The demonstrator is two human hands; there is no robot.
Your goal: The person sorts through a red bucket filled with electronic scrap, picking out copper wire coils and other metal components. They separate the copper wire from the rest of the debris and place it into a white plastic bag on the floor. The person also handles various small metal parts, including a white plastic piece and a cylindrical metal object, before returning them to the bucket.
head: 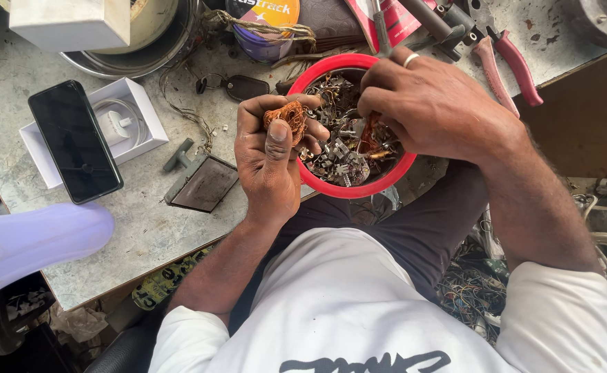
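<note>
The wire tangle [287, 114] pinched in the left fingers [276, 141] is coppery orange. Just right of it, under the right fingers [376, 97], the bowl [348, 188] is bright red, filled with grey and brassy metal bits [341, 162]. Well left of the fingers lies a black phone [74, 141] on a white box [132, 103]. The surface [145, 228] is mottled grey-green. Beyond the right fingers, pliers [507, 65] have red and pink handles.

A repair workshop: pliers [507, 59], scrap-metal bowl [350, 186], worn bench [131, 228].
</note>
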